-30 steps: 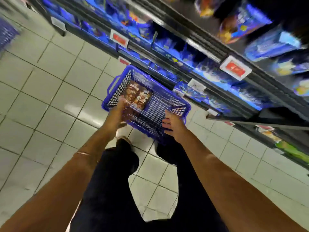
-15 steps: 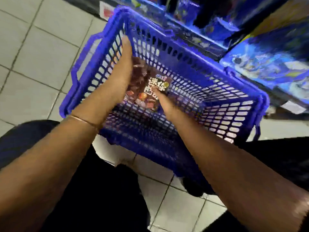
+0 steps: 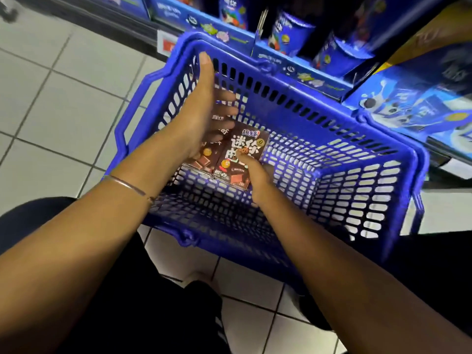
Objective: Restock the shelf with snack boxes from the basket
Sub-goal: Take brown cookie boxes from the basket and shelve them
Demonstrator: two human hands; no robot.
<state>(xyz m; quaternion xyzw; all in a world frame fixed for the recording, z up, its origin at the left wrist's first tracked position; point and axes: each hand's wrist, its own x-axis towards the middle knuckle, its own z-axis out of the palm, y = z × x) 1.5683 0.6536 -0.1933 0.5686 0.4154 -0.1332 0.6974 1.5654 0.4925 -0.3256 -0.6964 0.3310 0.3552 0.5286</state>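
Observation:
A blue plastic basket [image 3: 332,103] stands on the tiled floor in front of the shelf [image 3: 275,61]. Two brown snack boxes lie side by side at its bottom. My right hand [image 3: 256,176] grips the right snack box [image 3: 246,146], thumb pressed on its printed face, fingers hidden behind it. My left hand [image 3: 201,111] is inside the basket with fingers spread, its palm against the left snack box [image 3: 204,160], which it partly hides.
The lowest shelf holds blue snack tubs [image 3: 291,34] and blue packets [image 3: 419,103] just behind the basket's far rim. A red price tag [image 3: 167,44] hangs on the shelf edge. White floor tiles [image 3: 63,103] lie to the left. My legs in black trousers sit below the basket.
The view has come closer to the basket. My right thumb has settled on the right box and my left fingers have spread over the left box.

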